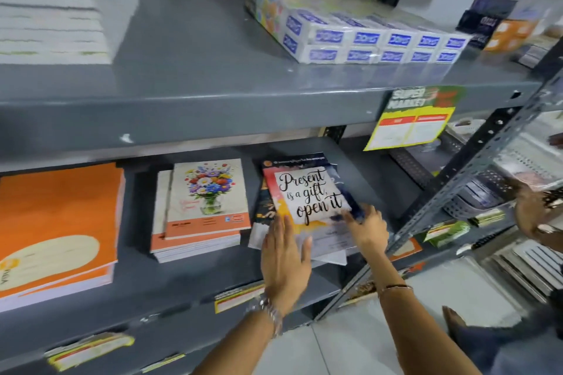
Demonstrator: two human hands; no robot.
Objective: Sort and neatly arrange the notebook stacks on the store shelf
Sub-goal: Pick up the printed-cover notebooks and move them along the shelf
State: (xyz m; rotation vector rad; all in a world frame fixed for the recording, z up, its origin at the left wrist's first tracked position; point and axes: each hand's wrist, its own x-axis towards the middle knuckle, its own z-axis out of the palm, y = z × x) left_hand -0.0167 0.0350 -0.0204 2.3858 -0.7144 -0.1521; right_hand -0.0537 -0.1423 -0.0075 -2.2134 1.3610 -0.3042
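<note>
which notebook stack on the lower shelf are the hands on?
The rightmost stack, topped by the "Present is a gift, open it" notebook. The left hand and right hand both rest on it; the floral stack and orange stack sit untouched.

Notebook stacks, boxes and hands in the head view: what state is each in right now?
Orange stack: squared, flat.
Flower stack: slightly staggered, top notebook offset.
Quote stack: skewed, fanned out.
Left hand: flat, pressing the quote stack's front edge.
Right hand: fingers on its right side.
Blue-label boxes: shrink-wrapped, upper shelf.

bare shelf point(377, 179) right of lettered notebook point(307, 195) — upright post point(475, 161) beyond
</note>
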